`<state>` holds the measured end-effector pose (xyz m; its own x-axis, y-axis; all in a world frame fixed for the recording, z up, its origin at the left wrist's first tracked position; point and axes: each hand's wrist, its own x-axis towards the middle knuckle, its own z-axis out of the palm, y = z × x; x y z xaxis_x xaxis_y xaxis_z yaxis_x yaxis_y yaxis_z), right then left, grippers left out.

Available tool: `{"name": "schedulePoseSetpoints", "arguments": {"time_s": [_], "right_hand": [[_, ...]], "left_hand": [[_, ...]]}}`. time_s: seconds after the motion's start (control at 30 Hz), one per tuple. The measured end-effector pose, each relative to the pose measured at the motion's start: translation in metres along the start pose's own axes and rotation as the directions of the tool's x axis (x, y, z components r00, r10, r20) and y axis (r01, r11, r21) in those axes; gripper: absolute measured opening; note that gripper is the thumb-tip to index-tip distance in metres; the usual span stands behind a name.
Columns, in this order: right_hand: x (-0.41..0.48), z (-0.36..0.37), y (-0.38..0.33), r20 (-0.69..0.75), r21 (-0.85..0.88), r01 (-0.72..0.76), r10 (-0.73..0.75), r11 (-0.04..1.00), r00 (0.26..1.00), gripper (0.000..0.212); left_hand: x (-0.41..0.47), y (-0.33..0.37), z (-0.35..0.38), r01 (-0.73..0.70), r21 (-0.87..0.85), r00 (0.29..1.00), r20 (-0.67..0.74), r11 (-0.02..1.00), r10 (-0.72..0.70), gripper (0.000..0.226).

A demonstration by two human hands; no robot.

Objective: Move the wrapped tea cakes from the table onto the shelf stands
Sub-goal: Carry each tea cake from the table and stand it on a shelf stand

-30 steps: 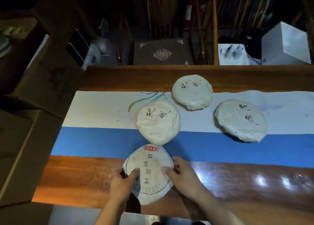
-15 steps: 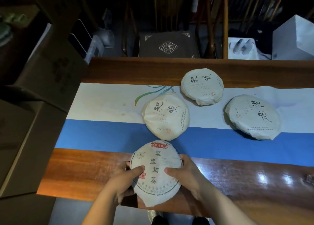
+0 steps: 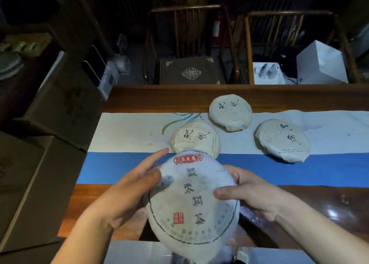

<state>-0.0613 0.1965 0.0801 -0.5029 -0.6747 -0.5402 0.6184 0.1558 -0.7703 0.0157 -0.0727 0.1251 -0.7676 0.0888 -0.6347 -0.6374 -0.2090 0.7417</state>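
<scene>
Head view: both hands, left grip (image 3: 127, 186) and right grip (image 3: 253, 194), clamped the red-labelled tea cake's (image 3: 191, 200) rim, raised over the surface's (image 3: 319, 209) near edge.

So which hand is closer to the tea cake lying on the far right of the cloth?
Right. The right hand is just below-left of that tea cake; the left hand is across the held tea cake, farther away.

3 tea cakes (image 3: 230, 113) on table runner (image 3: 127, 132), chairs (image 3: 187, 44) behind table (image 3: 159, 96), boxes (image 3: 60, 104) left.
</scene>
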Motion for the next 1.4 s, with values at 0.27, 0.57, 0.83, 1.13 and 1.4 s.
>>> {"name": "schedulePoseSetpoints", "arguments": {"time_s": [0.27, 0.57, 0.83, 1.13, 1.4], "right_hand": [[-0.024, 0.03, -0.108, 0.153, -0.205, 0.1, -0.069, 0.974, 0.986, 0.052], [-0.035, 0.108, -0.044, -0.074, 0.381, 0.23, -0.219, 0.896, 0.973, 0.062], [-0.001, 0.178, -0.038, -0.035, 0.474, 0.116, -0.113, 0.873, 0.993, 0.027], [0.068, 0.32, -0.066, 0.538, -0.116, 0.007, 0.057, 0.993, 0.841, 0.025], [0.154, 0.516, -0.057, 0.732, -0.591, 0.136, 0.458, 0.795, 0.504, 0.071]], "left_hand": [[-0.047, 0.001, 0.024, -0.203, -0.188, 0.979, -0.007, 0.961, 0.206, 0.06], [-0.079, -0.011, 0.05, -0.595, -0.331, 0.773, -0.486, 0.732, 0.408, 0.058], [-0.145, -0.029, 0.018, -0.578, -0.146, 0.588, -0.756, 0.803, 0.286, 0.052], [-0.237, -0.08, -0.048, -0.743, -0.53, 0.587, -0.809, 0.41, 0.018, 0.054], [-0.353, -0.154, -0.183, -0.833, -0.406, 0.413, -0.908, 0.376, -0.066, 0.048]]}}
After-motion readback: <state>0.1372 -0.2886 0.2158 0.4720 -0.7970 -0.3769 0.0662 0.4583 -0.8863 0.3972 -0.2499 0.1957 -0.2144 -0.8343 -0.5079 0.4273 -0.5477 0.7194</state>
